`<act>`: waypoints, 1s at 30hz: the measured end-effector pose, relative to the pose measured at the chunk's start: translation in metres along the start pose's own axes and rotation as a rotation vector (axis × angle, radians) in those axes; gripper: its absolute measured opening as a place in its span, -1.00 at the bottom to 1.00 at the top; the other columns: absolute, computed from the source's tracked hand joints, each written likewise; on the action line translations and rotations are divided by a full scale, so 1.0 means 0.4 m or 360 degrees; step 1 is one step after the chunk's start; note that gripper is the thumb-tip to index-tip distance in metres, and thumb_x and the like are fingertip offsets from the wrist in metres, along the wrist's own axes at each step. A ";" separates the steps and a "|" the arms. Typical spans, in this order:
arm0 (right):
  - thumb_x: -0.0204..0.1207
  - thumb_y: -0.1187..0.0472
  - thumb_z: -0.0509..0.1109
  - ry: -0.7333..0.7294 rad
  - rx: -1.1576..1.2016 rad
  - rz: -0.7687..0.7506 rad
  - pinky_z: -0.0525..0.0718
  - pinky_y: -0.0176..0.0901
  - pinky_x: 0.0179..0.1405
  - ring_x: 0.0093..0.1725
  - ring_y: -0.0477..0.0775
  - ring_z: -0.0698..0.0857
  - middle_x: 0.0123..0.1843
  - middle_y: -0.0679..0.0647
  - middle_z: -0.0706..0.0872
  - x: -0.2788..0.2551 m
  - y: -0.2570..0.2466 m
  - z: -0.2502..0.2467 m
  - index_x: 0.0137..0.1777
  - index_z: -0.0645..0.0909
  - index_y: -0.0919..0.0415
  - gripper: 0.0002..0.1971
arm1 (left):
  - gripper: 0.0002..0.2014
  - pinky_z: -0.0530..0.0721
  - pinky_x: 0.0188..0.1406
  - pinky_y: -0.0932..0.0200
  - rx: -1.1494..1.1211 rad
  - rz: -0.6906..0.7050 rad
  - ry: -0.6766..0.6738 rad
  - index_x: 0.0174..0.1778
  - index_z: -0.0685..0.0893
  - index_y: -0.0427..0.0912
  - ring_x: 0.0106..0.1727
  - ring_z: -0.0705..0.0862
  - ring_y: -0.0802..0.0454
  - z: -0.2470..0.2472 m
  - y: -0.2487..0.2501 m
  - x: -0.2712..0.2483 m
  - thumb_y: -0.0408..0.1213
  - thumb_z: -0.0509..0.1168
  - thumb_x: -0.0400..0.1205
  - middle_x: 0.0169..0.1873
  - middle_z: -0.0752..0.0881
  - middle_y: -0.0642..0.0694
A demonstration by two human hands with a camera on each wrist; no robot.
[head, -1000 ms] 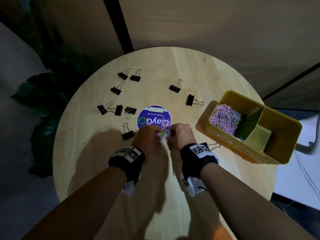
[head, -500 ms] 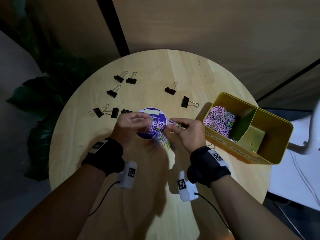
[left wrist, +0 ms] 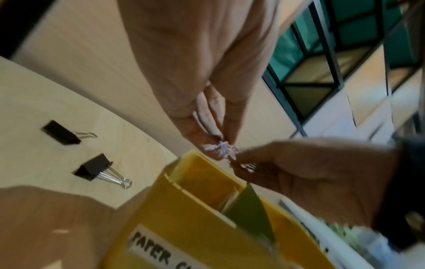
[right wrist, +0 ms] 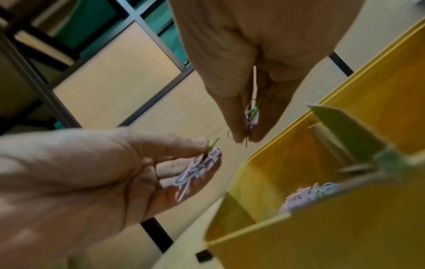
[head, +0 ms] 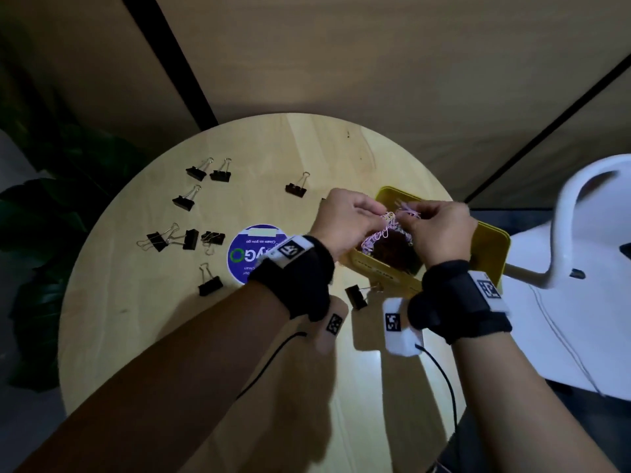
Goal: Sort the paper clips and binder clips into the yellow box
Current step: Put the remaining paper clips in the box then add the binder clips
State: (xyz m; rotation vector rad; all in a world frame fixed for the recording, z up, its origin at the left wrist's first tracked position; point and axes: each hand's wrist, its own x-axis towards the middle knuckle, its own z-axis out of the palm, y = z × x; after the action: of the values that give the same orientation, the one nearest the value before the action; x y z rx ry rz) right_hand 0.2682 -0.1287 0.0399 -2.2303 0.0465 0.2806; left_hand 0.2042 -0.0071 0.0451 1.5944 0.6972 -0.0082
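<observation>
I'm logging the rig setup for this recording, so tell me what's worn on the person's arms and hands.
Both forearms are bare, with no sleeves or gloves. Each wrist carries a wide black strap: left wrist strap, right wrist strap. Each strap holds white blocks printed with black square code markers, one on top and one underneath, such as the white block. A thin black cable trails from each underside block.

Head camera looks steeply down on the round worktop [head: 136, 319] from above; both wrist cameras sit close, aimed along the fingers from opposite sides. All three share the yellow box [head: 491, 247] [left wrist: 184, 209] [right wrist: 345, 236].
</observation>
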 end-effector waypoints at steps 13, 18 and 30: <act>0.43 0.17 0.54 -0.0328 -0.0359 -0.0250 0.64 -0.16 0.15 0.03 0.10 0.71 -0.18 0.02 0.74 0.028 0.011 0.035 -0.10 0.77 0.07 -0.93 | -0.91 0.72 -0.35 0.03 0.0038 0.0022 0.0090 -0.08 0.74 -0.23 -0.47 0.68 0.04 -0.063 -0.021 0.010 -0.44 0.33 0.58 -0.31 0.77 -0.20; 0.42 0.14 0.55 -0.0395 -0.0242 -0.0524 0.72 -0.12 0.07 -0.08 -0.03 0.74 -0.10 -0.03 0.78 -0.012 -0.050 0.059 0.02 0.77 0.06 -0.82 | -0.83 0.75 -0.05 0.06 0.0941 0.0007 0.0112 0.05 0.71 -0.12 -0.19 0.77 -0.02 -0.244 -0.141 0.043 -0.34 0.25 0.62 -0.11 0.81 -0.18; 0.33 -0.10 0.56 -0.1398 -0.1407 -0.0639 0.59 -0.09 -0.12 0.05 0.26 0.67 0.11 0.20 0.66 -0.181 0.046 0.293 0.12 0.58 0.19 -0.51 | -0.72 0.67 0.00 -0.18 0.1532 0.0465 -0.0084 0.07 0.70 -0.26 -0.01 0.62 -0.31 -0.283 -0.387 -0.049 -0.28 0.15 0.58 -0.01 0.67 -0.30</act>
State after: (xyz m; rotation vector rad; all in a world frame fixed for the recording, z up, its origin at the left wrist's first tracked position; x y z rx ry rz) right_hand 0.1734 -0.0537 -0.0290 -2.6484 -1.1756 1.1964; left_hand 0.0771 0.0840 -0.0674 2.5960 0.4145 -0.1956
